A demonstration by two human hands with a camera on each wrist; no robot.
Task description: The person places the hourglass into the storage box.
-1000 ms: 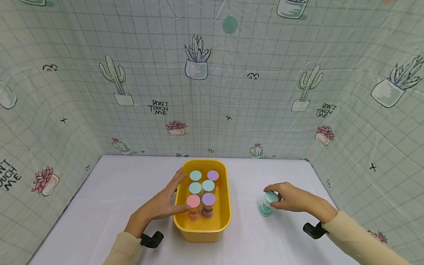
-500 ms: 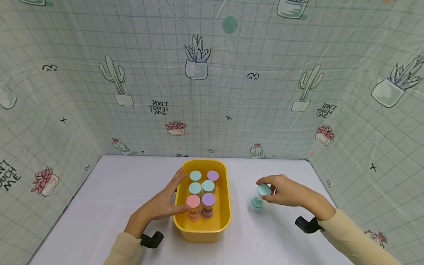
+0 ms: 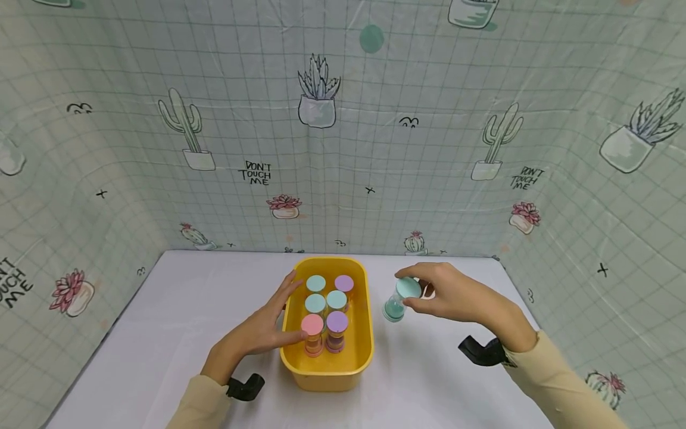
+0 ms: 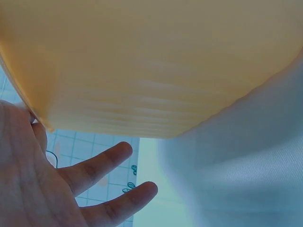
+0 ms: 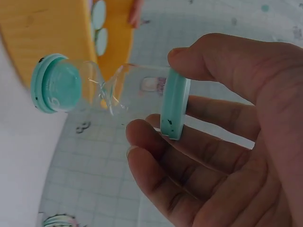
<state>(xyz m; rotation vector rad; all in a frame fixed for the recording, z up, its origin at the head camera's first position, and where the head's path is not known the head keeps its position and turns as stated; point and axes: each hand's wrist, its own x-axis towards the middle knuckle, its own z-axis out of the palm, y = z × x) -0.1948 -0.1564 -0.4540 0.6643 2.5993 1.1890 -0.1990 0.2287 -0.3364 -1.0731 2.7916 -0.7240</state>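
Note:
My right hand (image 3: 450, 295) holds a teal-capped sand timer (image 3: 394, 308) by its upper cap, pinched between thumb and fingers. In the right wrist view, the clear hourglass body of the sand timer (image 5: 125, 90) has teal sand gathered at the far end, and it tilts toward the bin. My left hand (image 3: 259, 330) rests along the left side of a yellow bin (image 3: 370, 348), fingers spread and the thumb over its rim. Two straight fingers (image 4: 102, 168) show below the bin wall (image 4: 156, 71) in the left wrist view.
Inside the bin stand several sand timers: a pink one (image 3: 312, 325), purple ones (image 3: 337, 322) and teal ones (image 3: 315, 303). White cloth covers the table (image 3: 423, 381). A printed grid curtain (image 3: 370, 149) rises behind and on both sides.
My right hand has lifted the teal sand timer off the table and carried it left and away from me, closer to the bin. The left hand and bin stay put.

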